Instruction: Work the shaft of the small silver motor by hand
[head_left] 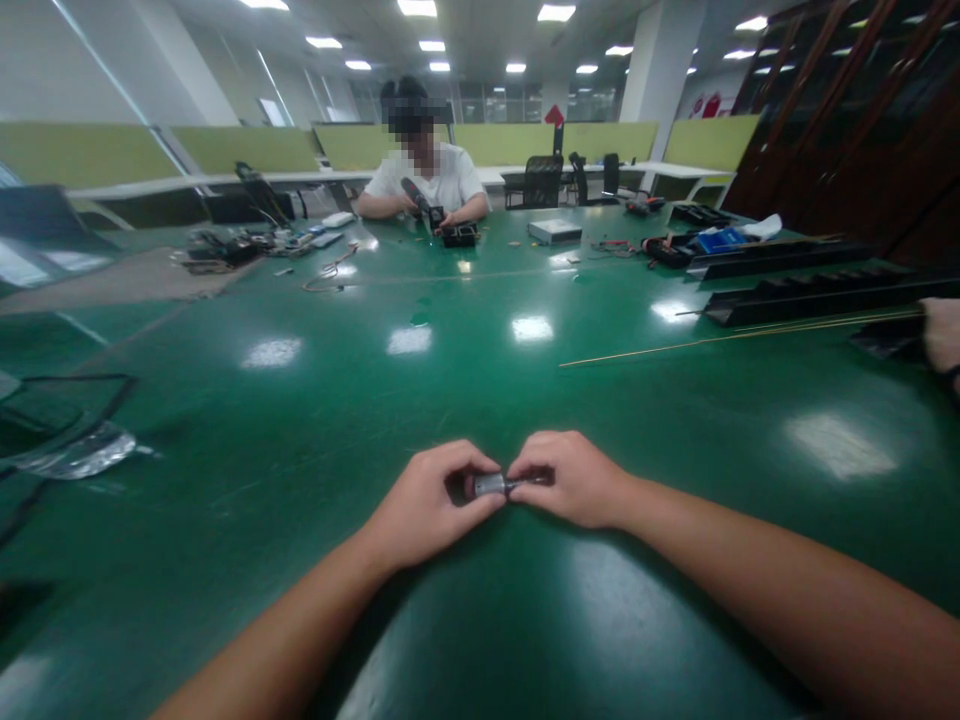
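Close in front of me, both my hands meet over the green tabletop (465,400). Between the thumb and fingers of my left hand (424,505) is a small silver metal cylinder (490,485), lying sideways. A thin dark shaft-like piece (536,481) extends from its right end. My right hand (585,482) pinches this thin piece, its fingertips almost touching those of my left hand. The cylinder's left end is partly covered by my fingers, and whether the two pieces are joined cannot be made out.
Across the table a person (450,170) handles a dark tool above a black box (459,236). Another person's hand (942,335) is at the right edge, near a thin rod (637,353) and black channels (795,300). Clear plastic (82,452) lies left.
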